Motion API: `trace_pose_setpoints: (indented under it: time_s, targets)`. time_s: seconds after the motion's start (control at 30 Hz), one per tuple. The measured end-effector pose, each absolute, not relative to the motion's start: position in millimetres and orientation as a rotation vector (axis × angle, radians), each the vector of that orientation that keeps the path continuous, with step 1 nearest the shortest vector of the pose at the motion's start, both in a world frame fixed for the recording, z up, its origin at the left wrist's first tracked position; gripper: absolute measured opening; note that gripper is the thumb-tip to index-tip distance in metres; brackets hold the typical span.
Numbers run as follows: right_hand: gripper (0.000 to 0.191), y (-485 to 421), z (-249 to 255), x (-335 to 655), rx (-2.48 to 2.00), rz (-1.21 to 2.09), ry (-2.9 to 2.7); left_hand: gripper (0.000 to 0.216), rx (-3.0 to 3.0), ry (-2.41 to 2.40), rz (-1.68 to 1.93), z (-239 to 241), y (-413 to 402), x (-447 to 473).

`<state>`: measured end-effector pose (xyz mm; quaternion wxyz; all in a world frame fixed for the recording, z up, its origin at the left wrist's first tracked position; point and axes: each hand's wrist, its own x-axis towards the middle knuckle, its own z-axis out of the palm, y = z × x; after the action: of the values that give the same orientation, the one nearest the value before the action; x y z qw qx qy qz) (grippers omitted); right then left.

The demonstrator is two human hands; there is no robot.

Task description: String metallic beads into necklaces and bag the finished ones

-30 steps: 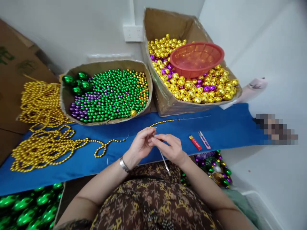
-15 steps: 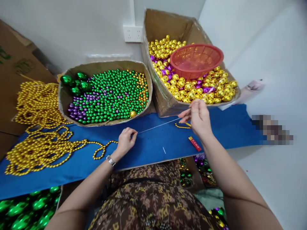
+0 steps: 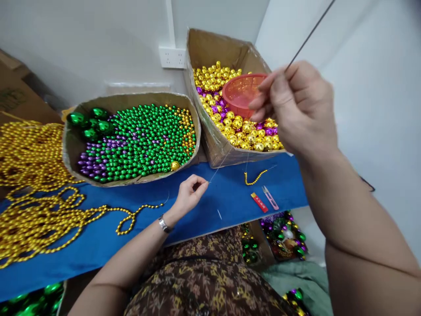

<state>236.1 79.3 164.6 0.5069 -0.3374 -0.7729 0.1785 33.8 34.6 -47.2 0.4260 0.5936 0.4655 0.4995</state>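
My left hand (image 3: 190, 194) rests low on the blue board (image 3: 210, 202), its fingers pinched on a thin thread (image 3: 217, 172). My right hand (image 3: 296, 105) is raised high in front of the boxes, fingers pinched on a long thin needle (image 3: 309, 33) that points up and right. The thread runs up from my left hand toward my right hand. A short run of small gold beads (image 3: 254, 179) hangs on the thread just above the board. A long gold bead strand (image 3: 49, 210) trails left from near my left hand into a big pile.
A cardboard box of green, purple and gold beads (image 3: 131, 140) stands behind the board. Right of it is a box of larger gold and purple beads (image 3: 237, 127) with a red basket (image 3: 240, 90). A red lighter (image 3: 259, 202) and thread snips (image 3: 270, 197) lie at the board's right.
My right hand has gone from meeting the left at the board's front edge, out to the right, then high up, drawing the thread out. The left hand stays low, pinching the thread.
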Motion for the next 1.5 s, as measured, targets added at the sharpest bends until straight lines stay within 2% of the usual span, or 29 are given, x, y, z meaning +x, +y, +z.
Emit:
trace_pose_setpoints:
  time_s: [0.13, 0.27, 0.43, 0.6, 0.73, 0.83, 0.93, 1.03, 1.1, 1.2, 1.33, 1.5]
  targets:
    - [0.02, 65, 198, 213, -0.778, 0.418, -1.919, 0.013, 1.489, 1.112, 1.264, -33, 31, 39]
    - [0.019, 57, 194, 202, -0.754, 0.518, -1.93, 0.013, 1.589, 1.16, 1.227, -36, 25, 25]
    - [0.02, 58, 139, 209, -0.8, 0.782, -1.913, 0.01, 1.863, 1.226, 1.127, -32, 24, -12]
    - [0.023, 47, 75, 209, -0.963, 0.961, -1.921, 0.017, 2.192, 1.446, 1.162, -16, 54, -47]
    - [0.032, 34, 36, 200, -1.043, 1.074, -1.994, 0.024, 2.388, 1.679, 0.782, -22, 92, -63]
    - [0.035, 29, 16, 200, -1.077, 1.088, -2.023, 0.028, 2.427, 1.623, 0.485, -30, 114, -69]
    - [0.036, 27, 0, 207, -1.112, 1.057, -2.056, 0.028, 2.446, 1.529, 0.363, -32, 123, -74]
    - [0.034, 26, -16, 217, -1.131, 0.93, -2.141, 0.027, 2.526, 1.632, 0.279, -27, 125, -80]
    - [0.032, 26, -29, 223, -1.149, 0.861, -2.184, 0.027, 2.599, 1.786, 0.312, -21, 124, -82]
    - [0.03, 29, -48, 229, -1.189, 0.863, -2.183, 0.028, 2.679, 1.867, 0.616, -4, 125, -77]
    - [0.028, 32, -73, 228, -1.187, 0.86, -2.166, 0.025, 2.641, 1.538, 0.977, 34, 129, -47]
    - [0.024, 38, -96, 223, -1.199, 0.828, -2.245, 0.026, 2.63, 1.173, 0.929, 88, 163, 14]
